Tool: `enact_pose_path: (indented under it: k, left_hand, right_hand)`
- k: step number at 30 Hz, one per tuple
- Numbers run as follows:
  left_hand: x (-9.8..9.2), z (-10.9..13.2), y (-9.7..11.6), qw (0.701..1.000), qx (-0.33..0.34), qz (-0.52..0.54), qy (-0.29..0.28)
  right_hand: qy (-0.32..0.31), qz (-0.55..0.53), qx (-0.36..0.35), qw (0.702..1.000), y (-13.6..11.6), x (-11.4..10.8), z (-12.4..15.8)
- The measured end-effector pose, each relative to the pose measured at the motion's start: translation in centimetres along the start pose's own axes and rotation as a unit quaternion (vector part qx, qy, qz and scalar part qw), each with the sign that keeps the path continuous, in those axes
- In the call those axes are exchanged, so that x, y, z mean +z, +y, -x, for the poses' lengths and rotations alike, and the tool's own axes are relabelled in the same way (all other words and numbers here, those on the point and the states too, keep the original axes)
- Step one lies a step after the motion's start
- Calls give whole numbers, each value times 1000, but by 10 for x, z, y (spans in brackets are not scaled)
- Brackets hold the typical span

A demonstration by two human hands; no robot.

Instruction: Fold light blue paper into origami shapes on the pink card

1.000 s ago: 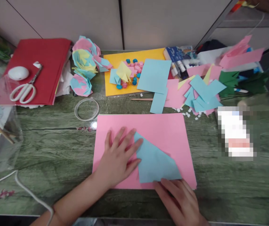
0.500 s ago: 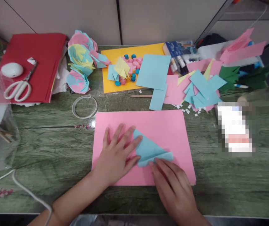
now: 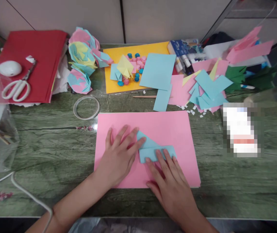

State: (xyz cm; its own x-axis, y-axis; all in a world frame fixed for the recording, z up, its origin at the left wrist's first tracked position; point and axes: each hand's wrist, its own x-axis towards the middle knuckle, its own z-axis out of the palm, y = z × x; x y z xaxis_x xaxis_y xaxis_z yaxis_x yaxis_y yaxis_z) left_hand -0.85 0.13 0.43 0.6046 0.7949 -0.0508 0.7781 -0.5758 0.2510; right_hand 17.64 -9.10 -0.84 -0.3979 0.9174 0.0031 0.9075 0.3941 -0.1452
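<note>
A light blue paper [image 3: 145,155] lies on a stack of pink paper [image 3: 174,126]. It is partly folded: a wide strip runs along its near side, and a slanted edge shows behind. My left hand [image 3: 117,153] is spread flat on the pink sheets, with its thumb and index finger at the blue paper's left corner. My right hand [image 3: 171,181] lies with fingers stretched out and apart, fingertips pressing on the folded strip. Neither hand grasps anything.
Behind are a tape roll [image 3: 86,107], a wooden stick [image 3: 144,96], blue and pink paper scraps [image 3: 209,87] and folded paper flowers [image 3: 81,58]. Scissors [image 3: 17,89] rest on a red folder [image 3: 38,45] at left. A blurred phone [image 3: 241,129] lies at right; a white cable [image 3: 29,195] crosses my left arm.
The near edge of the blue paper has been turned over into a wider flat strip. My right hand went from pinching that edge to lying flat with fingers spread. My left hand stays.
</note>
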Motion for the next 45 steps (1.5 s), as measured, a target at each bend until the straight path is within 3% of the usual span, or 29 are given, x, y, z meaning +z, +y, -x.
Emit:
enact_pose_path:
  k: [10, 45]
  left_hand:
    - [-6, -2, 1, 1000, 0, -9, -19]
    - [4, 1, -5, 1000, 0, 20, -3]
  right_hand:
    - [-17, -4, 4, 1000, 0, 0, -4]
    - [-26, -9, 2, 1000, 2, 1, -5]
